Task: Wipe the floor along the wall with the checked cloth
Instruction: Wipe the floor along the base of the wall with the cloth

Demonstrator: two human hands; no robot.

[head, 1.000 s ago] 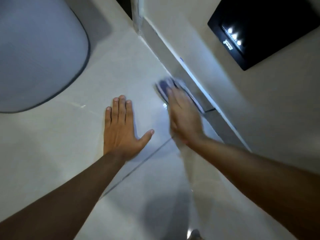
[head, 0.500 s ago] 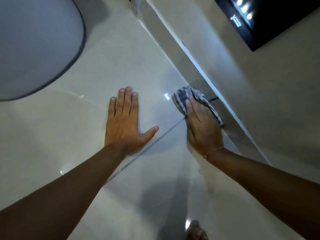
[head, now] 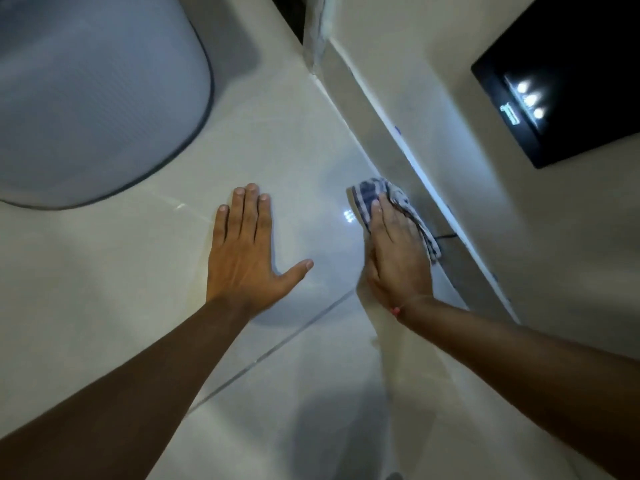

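Note:
A blue-and-white checked cloth (head: 367, 197) lies bunched on the glossy white tiled floor (head: 311, 150), right beside the grey skirting (head: 391, 147) of the wall. My right hand (head: 398, 258) lies flat on top of the cloth and presses it down, its fingers pointing along the wall. Most of the cloth is hidden under that hand. My left hand (head: 247, 254) rests flat on the floor to the left of the cloth, fingers spread, holding nothing.
A large rounded grey-white object (head: 93, 98) fills the upper left of the floor. A black screen (head: 571, 71) hangs on the beige wall at the upper right. A grout line (head: 294, 337) runs diagonally between my forearms.
My right hand drew the cloth back along the skirting toward me, then nudged forward a little. My left hand has stayed planted on the floor.

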